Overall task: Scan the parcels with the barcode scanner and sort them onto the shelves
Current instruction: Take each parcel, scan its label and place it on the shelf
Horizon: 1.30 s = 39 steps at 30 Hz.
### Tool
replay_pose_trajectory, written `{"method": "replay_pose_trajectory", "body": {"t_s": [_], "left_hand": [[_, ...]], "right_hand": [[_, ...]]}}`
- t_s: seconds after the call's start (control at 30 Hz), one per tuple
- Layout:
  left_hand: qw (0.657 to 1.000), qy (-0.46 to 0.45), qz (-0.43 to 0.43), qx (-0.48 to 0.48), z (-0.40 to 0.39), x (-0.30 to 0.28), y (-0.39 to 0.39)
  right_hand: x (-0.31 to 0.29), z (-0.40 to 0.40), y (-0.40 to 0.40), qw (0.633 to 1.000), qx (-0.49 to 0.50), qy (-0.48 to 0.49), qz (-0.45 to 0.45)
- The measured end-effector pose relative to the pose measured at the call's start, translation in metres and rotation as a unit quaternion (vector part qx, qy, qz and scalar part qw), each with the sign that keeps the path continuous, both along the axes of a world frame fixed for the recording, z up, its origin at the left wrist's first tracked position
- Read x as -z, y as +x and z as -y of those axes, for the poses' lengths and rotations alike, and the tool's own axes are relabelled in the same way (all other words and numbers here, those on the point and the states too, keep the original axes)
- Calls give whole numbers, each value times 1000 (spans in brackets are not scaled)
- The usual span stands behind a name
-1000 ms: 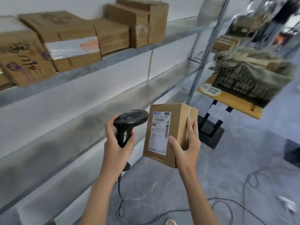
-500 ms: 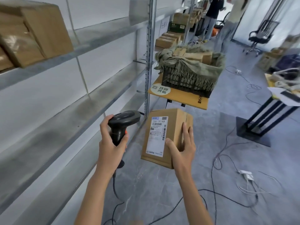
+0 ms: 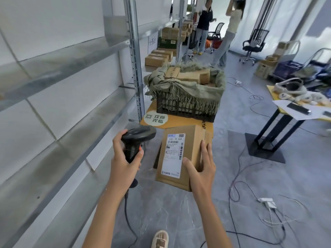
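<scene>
Cardboard parcel (image 3: 182, 156) sitting in mid-air beside the shelves (image 3: 71, 97), right hand (image 3: 200, 169) clamping its corner, label tilted up — probably for reading. Left hand (image 3: 123, 161) wrapping the barcode scanner (image 3: 136, 140), nose aiming toward that label.

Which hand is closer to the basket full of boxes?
Right. The right hand holds the parcel just below the basket; the left hand, gripping the scanner, sits further left.

yellow table (image 3: 180, 122) — lined crate (image 3: 186, 106) on top | floor (image 3: 268, 176) — cables (image 3: 236, 176)
</scene>
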<state>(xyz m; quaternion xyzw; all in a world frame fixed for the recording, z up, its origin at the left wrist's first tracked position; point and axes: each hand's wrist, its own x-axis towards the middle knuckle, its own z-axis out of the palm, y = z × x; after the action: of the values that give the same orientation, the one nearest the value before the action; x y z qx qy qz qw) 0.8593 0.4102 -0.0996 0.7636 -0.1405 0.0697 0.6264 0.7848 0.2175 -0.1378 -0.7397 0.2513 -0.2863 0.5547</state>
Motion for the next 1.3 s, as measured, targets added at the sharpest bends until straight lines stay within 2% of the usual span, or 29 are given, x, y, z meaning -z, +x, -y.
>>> {"method": "replay_pose_trajectory", "body": {"t_s": [0.37, 0.73, 1.3], "left_hand": [[999, -15, 3, 36, 50, -3, 164], [998, -22, -23, 48, 101, 18, 268], [997, -42, 17, 65, 265, 0, 452]], "right_hand": [[-12, 50, 150, 998, 58, 9, 26], [-4, 107, 244, 995, 89, 39, 22], [-43, 265, 422, 981, 87, 127, 120]]}}
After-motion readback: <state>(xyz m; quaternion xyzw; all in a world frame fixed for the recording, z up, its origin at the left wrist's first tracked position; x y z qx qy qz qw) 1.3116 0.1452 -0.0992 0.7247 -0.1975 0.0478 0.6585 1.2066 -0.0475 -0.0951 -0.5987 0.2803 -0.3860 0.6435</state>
